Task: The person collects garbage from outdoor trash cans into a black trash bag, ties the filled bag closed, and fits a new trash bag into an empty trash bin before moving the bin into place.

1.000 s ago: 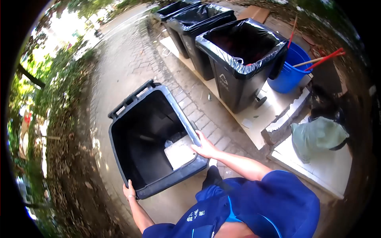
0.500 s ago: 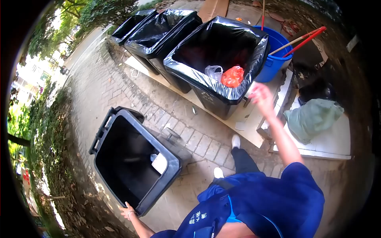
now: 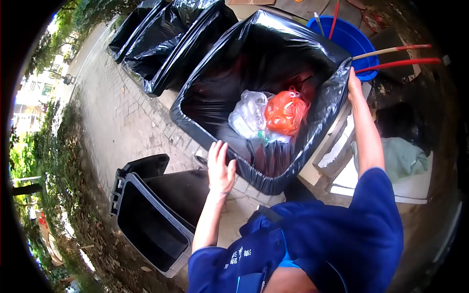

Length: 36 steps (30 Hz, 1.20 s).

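At left, an unlined dark bin stands open, no longer held. The person's left hand is now at the near rim of a black-lined bin, fingers extended and unclenched. White Chinese characters mark the blue shirt, too distorted to read fully. The lined bin, now tipped towards the person, holds a clear plastic bag beside a red-orange one. The right hand now grasps its right rim, near a blue bucket containing long-handled tools

Brick paving under 1 dark open bin
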{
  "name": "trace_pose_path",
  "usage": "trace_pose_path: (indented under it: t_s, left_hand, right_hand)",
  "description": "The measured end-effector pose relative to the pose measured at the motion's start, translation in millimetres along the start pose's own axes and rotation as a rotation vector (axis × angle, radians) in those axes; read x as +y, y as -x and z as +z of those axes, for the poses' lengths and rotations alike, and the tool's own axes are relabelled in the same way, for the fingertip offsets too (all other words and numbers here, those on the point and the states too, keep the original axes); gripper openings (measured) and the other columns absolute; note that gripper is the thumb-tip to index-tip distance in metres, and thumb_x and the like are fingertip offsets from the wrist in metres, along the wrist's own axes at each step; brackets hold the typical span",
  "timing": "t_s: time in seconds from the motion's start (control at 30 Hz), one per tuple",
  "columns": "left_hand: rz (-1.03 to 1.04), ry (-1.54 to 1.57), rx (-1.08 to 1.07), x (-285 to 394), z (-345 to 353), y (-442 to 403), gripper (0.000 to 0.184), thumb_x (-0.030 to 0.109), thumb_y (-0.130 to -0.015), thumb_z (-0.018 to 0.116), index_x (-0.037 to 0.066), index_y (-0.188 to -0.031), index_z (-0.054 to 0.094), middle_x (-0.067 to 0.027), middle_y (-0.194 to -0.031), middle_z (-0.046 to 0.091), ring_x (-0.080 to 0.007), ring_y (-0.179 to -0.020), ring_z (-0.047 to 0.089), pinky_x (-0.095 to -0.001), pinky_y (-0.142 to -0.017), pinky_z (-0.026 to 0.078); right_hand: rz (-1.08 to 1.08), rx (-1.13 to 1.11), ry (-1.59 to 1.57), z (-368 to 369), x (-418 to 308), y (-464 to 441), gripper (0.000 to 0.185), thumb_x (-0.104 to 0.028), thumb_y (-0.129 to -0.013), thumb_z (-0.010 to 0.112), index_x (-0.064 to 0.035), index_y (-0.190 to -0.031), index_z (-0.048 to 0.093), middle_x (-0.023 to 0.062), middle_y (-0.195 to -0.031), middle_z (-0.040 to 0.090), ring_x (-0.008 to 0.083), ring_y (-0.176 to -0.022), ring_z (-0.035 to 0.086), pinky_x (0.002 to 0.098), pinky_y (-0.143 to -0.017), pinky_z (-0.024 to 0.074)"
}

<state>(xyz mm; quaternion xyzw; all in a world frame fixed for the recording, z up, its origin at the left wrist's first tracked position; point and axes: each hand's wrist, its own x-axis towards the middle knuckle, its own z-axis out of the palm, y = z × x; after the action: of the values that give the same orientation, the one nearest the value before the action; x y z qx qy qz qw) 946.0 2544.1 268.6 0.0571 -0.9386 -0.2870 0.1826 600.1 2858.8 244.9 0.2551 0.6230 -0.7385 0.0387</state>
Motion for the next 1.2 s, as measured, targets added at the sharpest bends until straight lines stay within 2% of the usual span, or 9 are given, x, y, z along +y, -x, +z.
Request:
trace_pose_path:
  t_s: [0.13,0.27,0.37,0.6,0.73,0.83,0.97,1.07,1.2]
  left_hand:
    - [-0.028,-0.285,-0.068,8.4,25.9,-25.6,0.041,0.016,-0.073,0.050,0.004,-0.112,0.045,-0.0100,-0.115,0.046,-0.0280,-0.110,0.037,-0.0373,-0.091,0.025]
    - [-0.025,-0.236,-0.053,2.6,24.8,-25.7,0.034,0.011,-0.069,0.051,0.003,-0.103,0.052,-0.0097,-0.104,0.052,-0.0280,-0.104,0.043,-0.0363,-0.089,0.027]
    - [-0.033,-0.228,-0.066,5.2,22.9,-27.0,0.033,0.011,-0.069,0.051,0.003,-0.101,0.053,-0.0091,-0.104,0.053,-0.0278,-0.103,0.043,-0.0369,-0.089,0.028]
    - [-0.056,-0.251,-0.120,9.3,21.0,-28.9,0.031,0.010,-0.071,0.046,0.004,-0.101,0.053,-0.0085,-0.104,0.052,-0.0277,-0.106,0.041,-0.0368,-0.090,0.026]
    - [-0.074,-0.269,-0.189,9.2,18.3,-27.0,0.031,0.011,-0.072,0.046,0.004,-0.102,0.052,-0.0086,-0.104,0.052,-0.0274,-0.106,0.040,-0.0370,-0.091,0.026]
    - [-0.086,-0.282,-0.221,13.1,14.8,-30.5,0.034,0.016,-0.073,0.050,0.003,-0.104,0.051,-0.0098,-0.104,0.052,-0.0277,-0.107,0.041,-0.0378,-0.092,0.025]
    - [-0.106,-0.260,-0.316,33.0,0.2,-47.5,0.041,0.017,-0.072,0.052,0.001,-0.110,0.046,-0.0143,-0.110,0.047,-0.0306,-0.110,0.038,-0.0396,-0.092,0.026]
    - [0.143,0.022,-0.183,56.6,7.4,-88.6,0.035,0.010,-0.071,0.055,-0.003,-0.103,0.049,-0.0173,-0.098,0.052,-0.0326,-0.096,0.048,-0.0396,-0.083,0.037]
    - [-0.245,0.642,-0.386,75.2,68.6,-152.8,0.025,0.018,-0.083,0.048,0.000,-0.100,0.050,-0.0094,-0.091,0.055,-0.0152,-0.081,0.054,-0.0252,-0.070,0.043]
  right_hand:
    - [-0.323,-0.001,0.264,-25.9,16.9,-63.5,0.050,-0.042,-0.082,0.044,0.0010,-0.107,0.050,0.0086,-0.094,0.057,0.0144,-0.081,0.053,0.0249,-0.068,0.0417]
    - [-0.257,-0.082,0.311,-30.7,-9.0,-70.3,0.041,-0.042,-0.082,0.044,-0.0045,-0.091,0.058,0.0021,-0.073,0.059,0.0084,-0.058,0.051,0.0211,-0.049,0.0380]
    - [0.318,-0.516,-0.018,-29.7,-36.2,-55.0,0.035,-0.047,-0.079,0.047,-0.0146,-0.065,0.049,-0.0020,-0.056,0.053,0.0055,-0.041,0.043,0.0193,-0.035,0.0304]
    - [0.268,-0.349,-0.449,-18.1,-27.5,-55.7,0.029,-0.025,-0.074,0.062,-0.0048,-0.094,0.056,0.0091,-0.089,0.061,0.0200,-0.080,0.059,0.0342,-0.072,0.0481]
    - [0.283,-0.380,-0.511,-17.3,-28.9,-55.3,0.025,-0.017,-0.073,0.063,-0.0015,-0.091,0.056,0.0112,-0.089,0.061,0.0215,-0.079,0.059,0.0333,-0.072,0.0484]
    - [0.020,-0.252,-0.439,-17.6,-22.8,-66.7,0.011,-0.009,-0.072,0.062,-0.0018,-0.079,0.058,0.0081,-0.080,0.061,0.0161,-0.070,0.059,0.0267,-0.066,0.0483]
    - [-0.819,-0.091,0.299,7.7,-47.4,-18.0,0.028,-0.009,-0.077,0.057,-0.0078,-0.053,0.042,-0.0087,-0.052,0.034,0.0003,-0.051,0.029,0.0170,-0.045,0.0230]
    - [-0.885,-0.108,0.420,27.2,-59.6,26.2,0.021,-0.015,-0.075,0.061,-0.0025,-0.063,0.050,-0.0035,-0.054,0.039,0.0044,-0.052,0.035,0.0202,-0.046,0.0317]
    - [-1.072,-0.286,0.556,45.1,-43.8,80.4,0.012,-0.013,-0.069,0.062,-0.0039,-0.068,0.054,0.0067,-0.062,0.050,0.0200,-0.055,0.051,0.0283,-0.050,0.0418]
